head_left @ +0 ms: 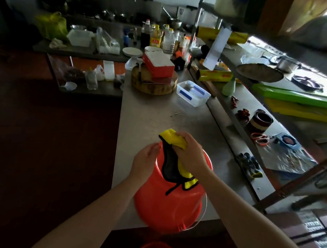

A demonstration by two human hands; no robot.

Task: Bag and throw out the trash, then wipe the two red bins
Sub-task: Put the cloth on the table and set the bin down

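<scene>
Red plastic bin [163,203] upturned on the steel table [149,112]
Right hand [190,152] clutches a yellow-and-black cloth [169,164] against it; left hand [145,160] rests flat, fingers relaxed.

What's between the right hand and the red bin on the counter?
A yellow-and-black cloth, gripped by the right hand and draped over the red bin; head view.
</scene>
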